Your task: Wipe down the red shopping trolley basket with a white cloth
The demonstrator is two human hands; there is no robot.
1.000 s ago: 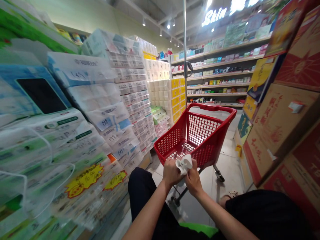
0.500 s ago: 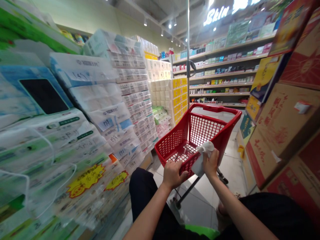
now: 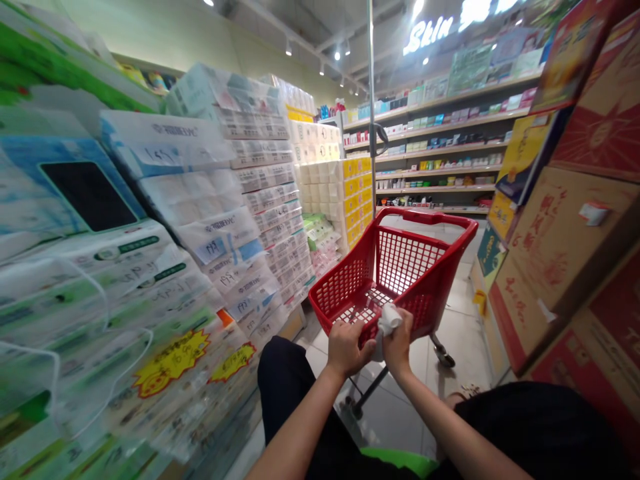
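A red shopping cart [image 3: 425,287] is standing in the aisle [image 3: 459,308] just beyond the person's knees [image 3: 283,373], its near rim [image 3: 369,329] lying within easy reach, probably so that the arms are not straining. The left hand [image 3: 345,350] is resting on that rim, its fingers bending over the edge and its thumb pointing out to the right; this is perhaps steadying the cart, since its wheels [image 3: 444,353] might otherwise be rolling, though how firmly the hand is gripping I cannot tell. The right hand [image 3: 400,343] is holding a bunched white cloth [image 3: 389,319] (it may be thick paper) in a narrow grip at the near right corner of the cart. The bunching is presumably making it compact enough for 1 hand to control; whether it is pressing on the rim is hidden.

On the left, tissue packs [image 3: 270,200] are rising in tall stacks, likely kept to the side to be leaving a way through. A dark-screened device [image 3: 93,195] is leaning among them, and 2 yellow price tags [image 3: 173,363] are facing outward, presumably for reading. On the right, cartons [image 3: 545,260] are standing piled, while far shelves [image 3: 435,170] are displaying small goods in rows
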